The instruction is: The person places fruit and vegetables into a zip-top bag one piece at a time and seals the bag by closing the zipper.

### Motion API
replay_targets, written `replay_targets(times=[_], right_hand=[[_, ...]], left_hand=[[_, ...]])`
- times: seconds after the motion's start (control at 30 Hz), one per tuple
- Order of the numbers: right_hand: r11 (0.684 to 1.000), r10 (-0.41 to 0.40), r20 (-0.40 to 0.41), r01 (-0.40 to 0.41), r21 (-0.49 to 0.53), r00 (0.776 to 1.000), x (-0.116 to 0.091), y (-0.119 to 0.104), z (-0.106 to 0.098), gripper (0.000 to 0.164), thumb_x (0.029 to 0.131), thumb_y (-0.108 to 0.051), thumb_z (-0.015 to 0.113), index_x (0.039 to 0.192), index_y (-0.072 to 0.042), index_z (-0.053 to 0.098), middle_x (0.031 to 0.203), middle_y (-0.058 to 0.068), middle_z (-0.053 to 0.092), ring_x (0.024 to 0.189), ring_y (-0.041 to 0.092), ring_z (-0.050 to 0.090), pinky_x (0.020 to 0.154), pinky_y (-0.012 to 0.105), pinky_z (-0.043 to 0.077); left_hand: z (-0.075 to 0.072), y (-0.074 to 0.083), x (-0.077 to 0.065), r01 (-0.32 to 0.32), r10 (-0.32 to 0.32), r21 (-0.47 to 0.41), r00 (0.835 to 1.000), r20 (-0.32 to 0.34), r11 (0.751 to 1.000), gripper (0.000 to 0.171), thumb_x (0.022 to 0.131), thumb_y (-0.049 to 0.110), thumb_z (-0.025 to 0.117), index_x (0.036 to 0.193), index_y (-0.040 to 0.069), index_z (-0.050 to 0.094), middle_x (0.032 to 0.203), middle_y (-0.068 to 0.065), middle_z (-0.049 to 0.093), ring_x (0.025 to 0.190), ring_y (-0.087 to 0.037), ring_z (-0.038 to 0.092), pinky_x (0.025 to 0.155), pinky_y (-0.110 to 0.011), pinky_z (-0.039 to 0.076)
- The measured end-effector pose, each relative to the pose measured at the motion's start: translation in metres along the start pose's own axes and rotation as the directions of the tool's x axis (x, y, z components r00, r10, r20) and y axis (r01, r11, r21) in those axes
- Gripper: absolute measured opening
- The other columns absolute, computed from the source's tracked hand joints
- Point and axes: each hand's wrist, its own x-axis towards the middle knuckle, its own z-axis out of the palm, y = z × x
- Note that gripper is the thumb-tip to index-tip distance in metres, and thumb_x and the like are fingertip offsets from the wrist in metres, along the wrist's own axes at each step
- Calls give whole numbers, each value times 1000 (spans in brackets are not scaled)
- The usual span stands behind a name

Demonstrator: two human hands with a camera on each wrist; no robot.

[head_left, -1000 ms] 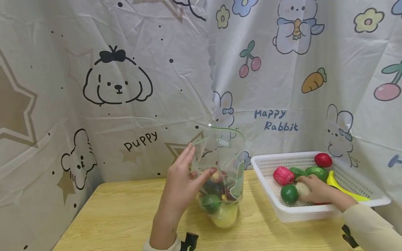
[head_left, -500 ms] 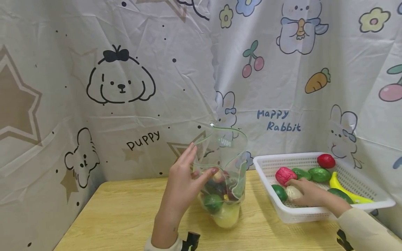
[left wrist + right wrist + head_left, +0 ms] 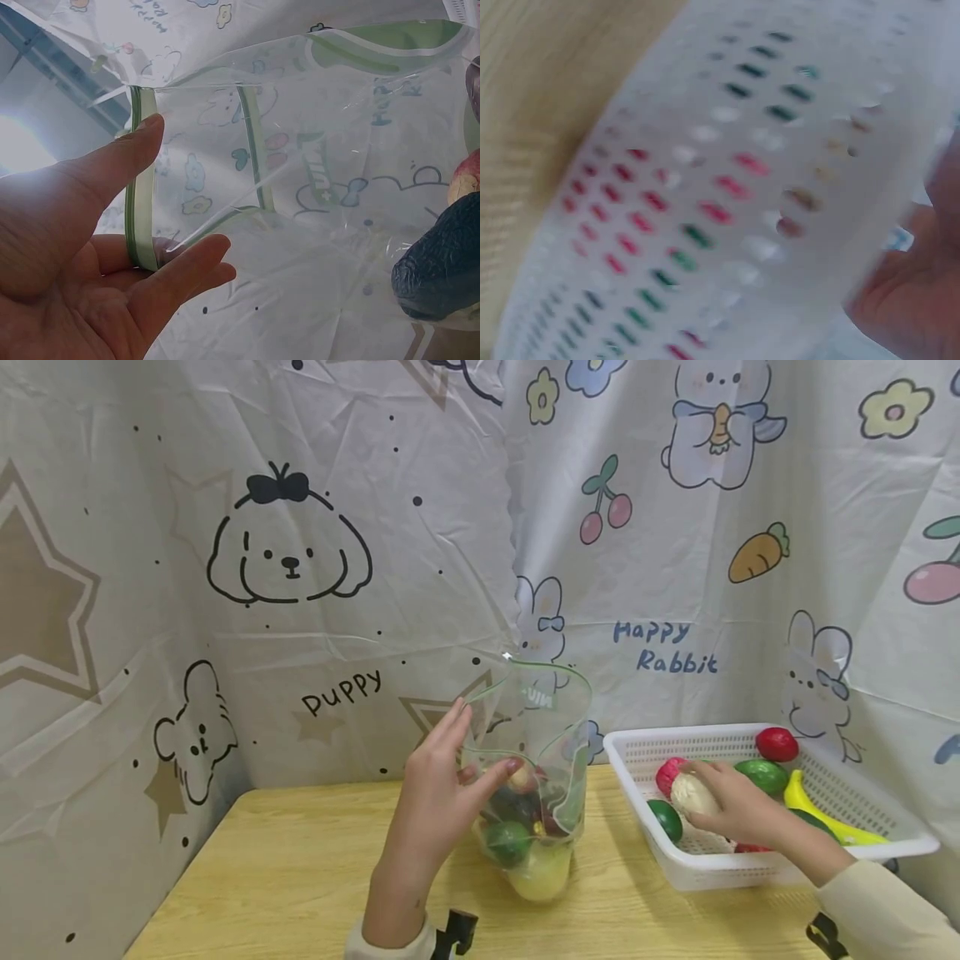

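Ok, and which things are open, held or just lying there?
The bag: upright, open at the top, partly filled
The left hand: holding the bag
The basket: uncovered, things inside
The right hand: holding the white ball
The white ball: held
The banana: whole, lying in the basket
The curtain: hanging, wrinkled
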Motion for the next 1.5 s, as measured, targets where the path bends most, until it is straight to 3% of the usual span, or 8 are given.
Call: replay_targets(times=[0.23, 0.47, 0.57, 0.7, 0.93, 1.1, 1.2, 1.5], right_hand=[[994, -67, -179, 81, 72, 982, 13, -49, -32, 66, 74, -20, 76, 132, -10, 46, 122, 25, 50, 98, 35, 53, 70, 53, 60], [970, -148, -396, 211, 119, 906, 34, -112, -84, 71, 72, -9, 76, 136, -15, 43, 128, 21, 45, 100, 32, 53, 59, 46, 63], [952, -193, -445, 276, 130, 874, 45, -137, -106, 72, 73, -9, 75, 137, -16, 42, 130, 20, 44, 104, 31, 51, 59, 47, 63], [925, -247, -461, 349, 149, 852, 60, -163, -124, 72, 76, -11, 73, 139, -22, 40, 132, 17, 42, 104, 28, 51, 64, 44, 63], [891, -296, -474, 419, 177, 829, 85, -195, -118, 71, 76, -12, 74, 136, -21, 40, 137, 18, 36, 105, 25, 51, 67, 41, 63], [851, -354, -520, 499, 166, 777, 99, -207, -105, 69, 74, -8, 75, 132, -13, 39, 134, 20, 35, 97, 23, 51, 58, 35, 62], [835, -366, -537, 523, 171, 760, 104, -210, -99, 70, 73, -6, 75, 131, -11, 36, 133, 20, 35, 92, 24, 51, 53, 34, 60], [860, -323, -500, 470, 199, 803, 101, -214, -92, 73, 74, -10, 75, 131, -13, 31, 128, 22, 36, 92, 25, 52, 56, 33, 61]], left_hand=[[-2, 0, 1, 3, -3, 10, 1000, 12, 1000, 81, 77, 39, 71, 141, 2, 37, 154, -8, 30, 134, -24, 33, 80, -28, 59], [-3, 0, 2, -9, 9, 17, 1000, 8, 1000, 80, 77, 38, 72, 141, 3, 39, 154, -7, 30, 134, -25, 34, 80, -27, 59], [-3, 1, 2, -9, 9, 19, 1000, 10, 1000, 79, 77, 38, 72, 141, 4, 39, 154, -7, 30, 134, -25, 33, 80, -26, 58], [-3, 1, 2, -6, 6, 13, 1000, 13, 1000, 80, 77, 38, 72, 141, 4, 38, 154, -8, 29, 135, -25, 32, 80, -27, 58], [-3, -2, 2, -17, 17, 27, 1000, 8, 999, 81, 77, 39, 72, 140, 0, 39, 153, -11, 31, 134, -25, 33, 77, -28, 60], [-1, -4, 1, -24, 24, 17, 1000, 5, 1000, 81, 77, 39, 72, 140, 0, 39, 152, -12, 32, 133, -27, 35, 77, -26, 60], [0, -4, 0, -23, 23, 5, 1000, 7, 1000, 82, 76, 39, 72, 140, 0, 39, 152, -12, 32, 133, -27, 35, 77, -25, 59], [-1, -2, 0, -28, 28, -5, 999, 14, 1000, 82, 77, 42, 71, 141, 2, 38, 153, -10, 30, 134, -25, 34, 77, -25, 59]])
